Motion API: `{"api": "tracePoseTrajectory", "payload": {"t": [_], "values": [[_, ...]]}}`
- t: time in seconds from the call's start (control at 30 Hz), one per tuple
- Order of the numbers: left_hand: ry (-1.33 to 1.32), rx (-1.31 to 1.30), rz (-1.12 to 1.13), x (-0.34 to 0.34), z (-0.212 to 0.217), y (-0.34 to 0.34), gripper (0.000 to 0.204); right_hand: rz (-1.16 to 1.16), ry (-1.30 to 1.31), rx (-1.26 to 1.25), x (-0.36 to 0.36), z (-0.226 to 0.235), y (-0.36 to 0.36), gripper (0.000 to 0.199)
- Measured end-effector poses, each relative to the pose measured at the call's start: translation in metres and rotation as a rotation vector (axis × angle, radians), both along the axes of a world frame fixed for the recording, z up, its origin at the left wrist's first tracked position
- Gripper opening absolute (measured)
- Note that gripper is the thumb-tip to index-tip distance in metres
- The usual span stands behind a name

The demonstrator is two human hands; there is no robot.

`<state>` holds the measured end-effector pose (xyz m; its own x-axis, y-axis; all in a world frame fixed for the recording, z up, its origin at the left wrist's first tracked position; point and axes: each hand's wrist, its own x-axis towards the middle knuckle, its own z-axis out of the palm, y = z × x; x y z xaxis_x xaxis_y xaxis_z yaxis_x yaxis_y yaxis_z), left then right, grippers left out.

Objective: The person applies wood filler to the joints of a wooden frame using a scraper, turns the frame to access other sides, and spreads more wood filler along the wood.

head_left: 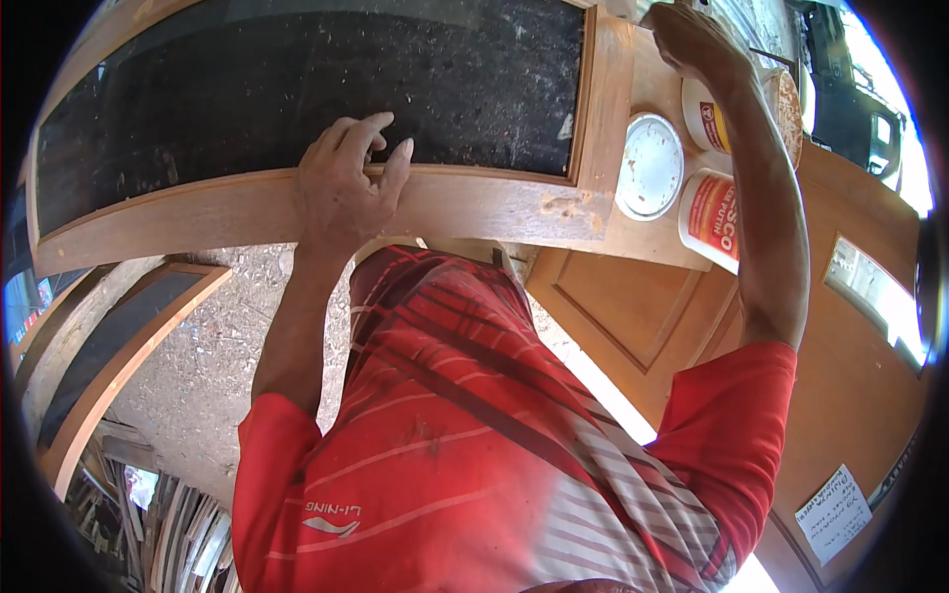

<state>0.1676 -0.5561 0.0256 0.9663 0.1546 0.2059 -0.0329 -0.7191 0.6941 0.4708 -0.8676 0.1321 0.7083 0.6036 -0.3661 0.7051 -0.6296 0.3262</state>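
Note:
A wooden frame (484, 203) with a dark, dusty panel (395, 89) set in it lies flat before me. My left hand (346, 183) rests on its near rail, fingers apart and bent over the inner edge, holding nothing. Out past the frame's right end, my right hand (692, 42) is at the top of the view with curled fingers. Whatever it may hold is hidden. Below my right hand and beside my forearm stand a white and red tub (708, 212), another white tub (700, 114) and a round white lid (650, 166) with brown spots. A brownish patch marks the rail's right corner.
Panelled wooden doors (633, 301) stand below and to the right, one bearing a handwritten paper note (833, 514). At left leans another dark-panelled frame (138, 356). Scrap wood strips (183, 534) are piled at lower left on a floor (213, 361) strewn with shavings.

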Motion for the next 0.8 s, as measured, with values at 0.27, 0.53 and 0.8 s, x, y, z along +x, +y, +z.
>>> {"api": "tracePoseTrajectory", "payload": {"t": [0.27, 0.53, 0.8], "values": [[-0.013, -0.011, 0.050, -0.005, 0.000, -0.001, 0.028, -0.266, 0.469, 0.238, -0.104, 0.026, -0.040, 0.032], [0.079, 0.030, 0.071, -0.003, 0.008, -0.010, 0.029, -0.879, 0.823, 0.952, -0.270, 0.017, -0.101, 0.037], [0.062, 0.114, 0.058, -0.001, 0.003, -0.011, 0.030, -0.885, 0.584, 1.178, -0.350, -0.008, -0.083, 0.037]]}}
